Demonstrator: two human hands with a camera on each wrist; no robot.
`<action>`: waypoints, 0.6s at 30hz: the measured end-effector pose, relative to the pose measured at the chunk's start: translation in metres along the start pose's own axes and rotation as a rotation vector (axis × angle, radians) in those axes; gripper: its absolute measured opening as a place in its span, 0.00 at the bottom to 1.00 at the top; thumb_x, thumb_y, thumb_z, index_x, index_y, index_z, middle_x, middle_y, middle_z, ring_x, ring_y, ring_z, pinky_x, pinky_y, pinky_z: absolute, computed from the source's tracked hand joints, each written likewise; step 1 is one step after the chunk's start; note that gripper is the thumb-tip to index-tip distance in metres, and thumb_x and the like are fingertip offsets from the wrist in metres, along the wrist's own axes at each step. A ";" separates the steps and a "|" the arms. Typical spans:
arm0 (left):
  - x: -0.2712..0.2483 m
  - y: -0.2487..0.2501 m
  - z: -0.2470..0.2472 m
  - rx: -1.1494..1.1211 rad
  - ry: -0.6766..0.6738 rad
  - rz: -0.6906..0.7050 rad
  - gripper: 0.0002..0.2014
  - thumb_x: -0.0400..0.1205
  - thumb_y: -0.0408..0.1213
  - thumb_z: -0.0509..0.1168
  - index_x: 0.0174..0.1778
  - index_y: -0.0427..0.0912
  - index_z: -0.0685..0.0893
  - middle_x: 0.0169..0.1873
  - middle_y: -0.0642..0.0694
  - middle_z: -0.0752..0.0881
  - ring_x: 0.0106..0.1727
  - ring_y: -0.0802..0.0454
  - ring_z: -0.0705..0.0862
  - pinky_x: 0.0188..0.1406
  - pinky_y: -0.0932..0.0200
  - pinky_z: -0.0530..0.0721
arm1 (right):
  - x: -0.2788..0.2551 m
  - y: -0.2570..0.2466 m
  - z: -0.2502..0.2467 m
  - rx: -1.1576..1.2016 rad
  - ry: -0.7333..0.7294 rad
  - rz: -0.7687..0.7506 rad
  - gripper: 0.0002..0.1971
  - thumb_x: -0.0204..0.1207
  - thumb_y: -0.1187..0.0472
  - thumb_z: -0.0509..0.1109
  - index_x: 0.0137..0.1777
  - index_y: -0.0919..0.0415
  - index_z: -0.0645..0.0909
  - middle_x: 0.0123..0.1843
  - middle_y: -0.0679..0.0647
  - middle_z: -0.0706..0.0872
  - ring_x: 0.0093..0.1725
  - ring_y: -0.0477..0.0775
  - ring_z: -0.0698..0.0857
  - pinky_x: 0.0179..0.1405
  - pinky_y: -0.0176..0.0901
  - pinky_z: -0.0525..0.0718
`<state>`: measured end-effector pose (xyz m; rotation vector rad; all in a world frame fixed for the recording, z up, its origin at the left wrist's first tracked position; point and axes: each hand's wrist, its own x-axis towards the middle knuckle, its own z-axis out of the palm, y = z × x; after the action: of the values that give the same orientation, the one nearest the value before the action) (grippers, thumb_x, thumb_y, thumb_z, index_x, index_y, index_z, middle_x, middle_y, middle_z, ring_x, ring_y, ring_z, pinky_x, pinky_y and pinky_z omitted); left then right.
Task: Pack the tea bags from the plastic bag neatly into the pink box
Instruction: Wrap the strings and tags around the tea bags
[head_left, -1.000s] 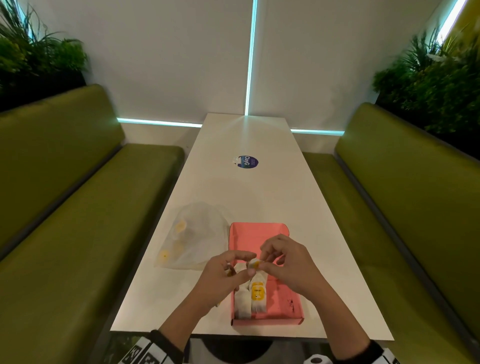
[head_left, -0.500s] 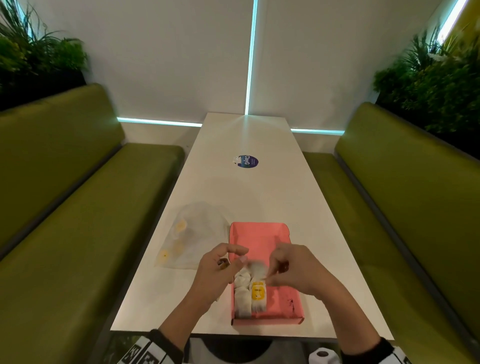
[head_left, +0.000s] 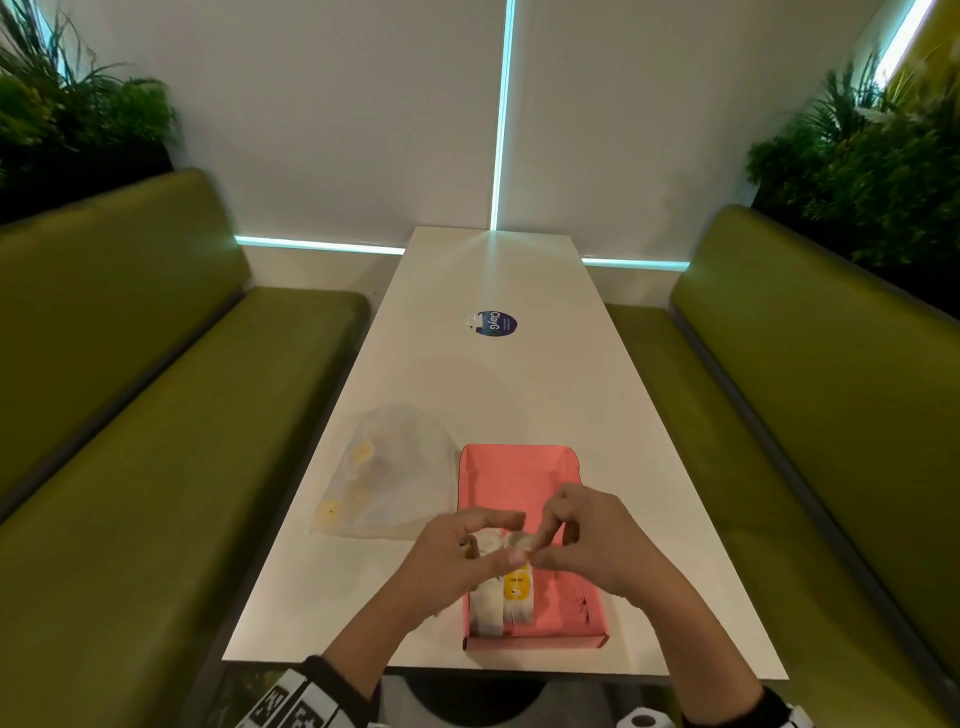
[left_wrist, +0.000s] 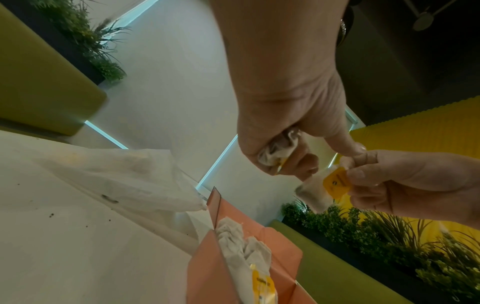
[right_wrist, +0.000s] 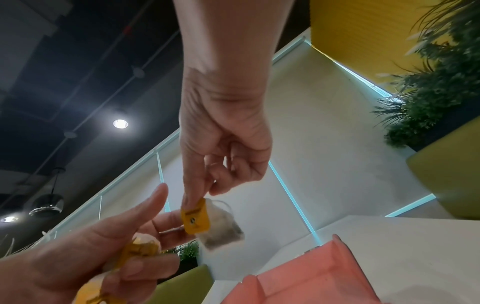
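The open pink box (head_left: 511, 480) lies near the table's front edge, with two or three tea bags (head_left: 503, 603) lying in its near left corner. My right hand (head_left: 587, 545) pinches one tea bag (right_wrist: 221, 224) by its yellow tag (right_wrist: 195, 219) just above the box. My left hand (head_left: 457, 556) grips a small bunch of tea bags (left_wrist: 278, 152) in its curled fingers, right beside the right hand. The clear plastic bag (head_left: 389, 478) lies flat to the left of the box with a few yellow-tagged tea bags inside.
The long white table (head_left: 519, 384) carries a round blue sticker (head_left: 496, 323) farther back. Green benches (head_left: 130, 441) run along both sides, with plants behind them. The box's lid flap (head_left: 514, 457) lies open on the far side.
The hands have stayed together over the box's near left part. The right hand has shifted slightly and now pinches a single tea bag apart from the left hand's bunch.
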<state>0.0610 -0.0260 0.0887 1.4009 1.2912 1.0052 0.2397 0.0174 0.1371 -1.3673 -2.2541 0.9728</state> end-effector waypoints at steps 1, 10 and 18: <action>0.000 -0.001 0.001 -0.006 -0.020 -0.008 0.12 0.72 0.45 0.75 0.51 0.58 0.88 0.48 0.60 0.89 0.35 0.63 0.80 0.39 0.65 0.78 | 0.000 0.000 -0.001 0.027 0.017 -0.005 0.10 0.63 0.61 0.81 0.30 0.51 0.82 0.41 0.45 0.79 0.31 0.40 0.74 0.34 0.29 0.74; 0.000 -0.001 0.001 -0.034 0.084 0.062 0.05 0.75 0.41 0.73 0.41 0.44 0.89 0.30 0.58 0.85 0.31 0.47 0.73 0.29 0.60 0.75 | -0.004 -0.001 -0.003 0.259 -0.002 0.039 0.16 0.65 0.59 0.80 0.50 0.43 0.82 0.54 0.44 0.81 0.35 0.44 0.76 0.38 0.36 0.80; -0.002 0.002 0.003 -0.075 0.049 0.034 0.12 0.70 0.38 0.77 0.48 0.47 0.87 0.40 0.58 0.88 0.35 0.56 0.81 0.38 0.65 0.81 | -0.003 0.000 0.001 0.214 0.020 0.035 0.07 0.66 0.61 0.79 0.36 0.51 0.83 0.47 0.52 0.84 0.35 0.44 0.76 0.35 0.38 0.78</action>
<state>0.0641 -0.0279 0.0899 1.3531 1.2558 1.1058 0.2405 0.0146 0.1372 -1.3206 -2.0494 1.1696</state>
